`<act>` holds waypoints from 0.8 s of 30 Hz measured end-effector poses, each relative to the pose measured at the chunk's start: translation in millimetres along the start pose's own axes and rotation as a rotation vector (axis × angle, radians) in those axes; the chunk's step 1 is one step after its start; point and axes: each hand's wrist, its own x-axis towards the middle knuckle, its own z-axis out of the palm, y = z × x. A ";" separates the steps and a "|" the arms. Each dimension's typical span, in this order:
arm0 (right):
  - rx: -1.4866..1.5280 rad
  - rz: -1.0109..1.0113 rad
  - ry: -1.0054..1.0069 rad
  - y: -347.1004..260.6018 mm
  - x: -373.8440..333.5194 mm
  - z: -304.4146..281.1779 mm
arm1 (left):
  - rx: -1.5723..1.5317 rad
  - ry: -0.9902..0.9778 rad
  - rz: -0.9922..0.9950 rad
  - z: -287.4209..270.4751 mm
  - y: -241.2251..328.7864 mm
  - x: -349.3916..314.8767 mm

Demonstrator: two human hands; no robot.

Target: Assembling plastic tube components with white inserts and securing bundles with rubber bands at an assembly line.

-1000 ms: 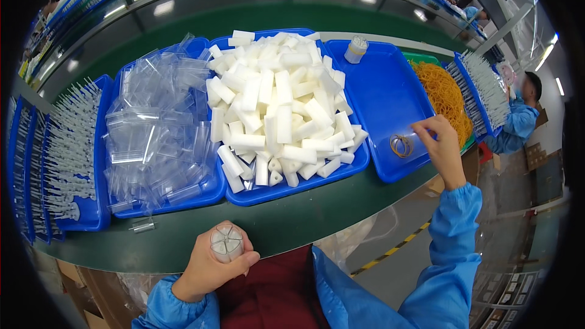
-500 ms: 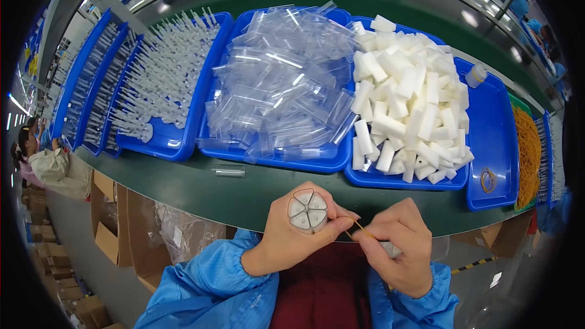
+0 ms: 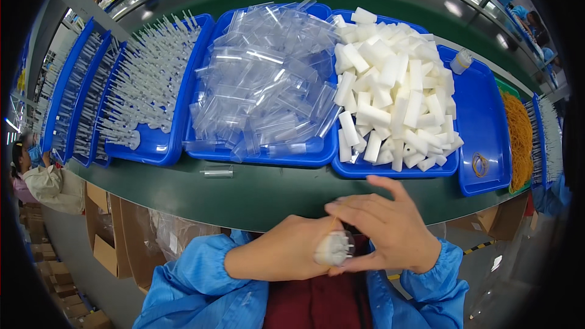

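Note:
My left hand (image 3: 271, 248) is wrapped round a bundle of whitish rods (image 3: 333, 248), whose end with several small tips points toward my right hand. The hand hides most of the bundle's length. My right hand (image 3: 390, 226) is bent over that end, with its thumb below and fingertips above. An orange rubber band (image 3: 334, 224) shows as a short stretch at the right fingertips, by the bundle; the rest of its loop is hard to follow. Both hands are above my lap, at the near edge of the green table (image 3: 256, 198).
Blue trays line the table: upright white rods (image 3: 149, 79), clear plastic tubes (image 3: 262, 79) and white foam blocks (image 3: 396, 94). Further right, a blue tray (image 3: 487, 170) holds rubber bands (image 3: 480, 164), beside a heap of orange bands (image 3: 516, 137). One clear tube (image 3: 217, 172) lies on the table.
The bundle has turned, its segmented end no longer facing up at me. My right hand has moved from stretching the band beside it to over the bundle's end. The view has shifted slightly.

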 end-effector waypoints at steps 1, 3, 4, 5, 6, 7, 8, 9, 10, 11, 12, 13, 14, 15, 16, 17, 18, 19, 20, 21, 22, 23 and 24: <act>-0.080 0.011 0.041 3.9 -5.9 -0.1 | -0.065 0.090 0.025 -5.2 0.0 -5.8; -0.125 -0.008 0.022 7.8 -21.5 -6.3 | -0.434 0.170 -0.005 -14.1 -10.2 -15.2; -0.079 -0.015 -0.027 8.4 -28.9 -8.2 | -0.667 0.200 0.001 -17.6 -13.9 -18.2; 0.283 -0.083 -0.004 8.1 -34.8 -6.5 | -0.863 0.274 -0.052 -16.0 -19.1 -19.1; 0.643 -0.142 0.021 6.5 -40.1 -4.8 | -1.111 0.385 0.032 -9.0 -26.8 -14.7; 0.968 -0.154 0.115 4.0 -40.4 -2.2 | -1.052 0.466 0.048 -5.7 -27.3 -12.7; 1.284 -0.202 0.205 2.2 -39.6 0.1 | -0.991 0.544 0.065 -2.7 -26.8 -10.2; 1.557 -0.205 0.383 -2.7 -35.4 8.8 | -0.893 0.629 0.141 4.2 -18.5 -3.1; 1.623 -0.071 0.558 -10.1 -30.9 12.5 | -0.792 0.723 0.221 12.8 -3.1 3.7; 1.672 0.074 0.751 -17.9 -27.2 16.5 | -0.689 0.812 0.301 17.5 5.0 6.9; 1.692 0.219 0.942 -27.6 -23.6 19.3 | -0.369 0.632 0.457 11.5 -4.2 11.6; 1.322 0.340 0.920 -27.5 -14.4 21.7 | -0.339 0.448 0.501 14.8 -1.5 10.6; 0.952 0.444 0.879 -24.4 -8.8 23.7 | -0.307 0.263 0.540 17.9 5.5 12.4; 0.777 0.385 0.796 -16.7 -7.4 29.4 | -0.331 0.244 0.577 26.6 4.4 16.1; 0.475 0.306 0.648 -2.2 -12.4 35.6 | -0.354 0.218 0.615 35.5 2.4 18.5; 0.676 0.297 0.639 4.1 -11.3 35.7 | -0.316 0.220 0.590 36.2 2.3 16.3; 0.879 0.288 0.629 7.6 -9.7 35.4 | -0.263 0.267 0.567 32.8 0.6 14.1; 0.972 0.262 0.672 6.0 -10.5 36.4 | -0.209 0.313 0.543 27.8 -1.6 11.3; 1.065 0.234 0.714 2.4 -11.1 37.2 | -0.155 0.359 0.519 25.2 -3.3 10.5; 1.022 0.212 0.635 0.9 -15.7 32.6 | -0.220 0.497 0.458 31.7 -7.1 6.7; 0.979 0.183 0.556 -0.5 -18.6 27.5 | -0.170 0.448 0.318 28.4 -4.4 2.9; 0.747 0.099 0.354 -4.6 -14.7 12.8 | -0.078 0.425 0.246 27.1 -4.0 3.4; 0.572 0.092 0.249 -9.0 -12.4 8.4 | 0.012 0.394 0.183 26.0 -3.7 5.1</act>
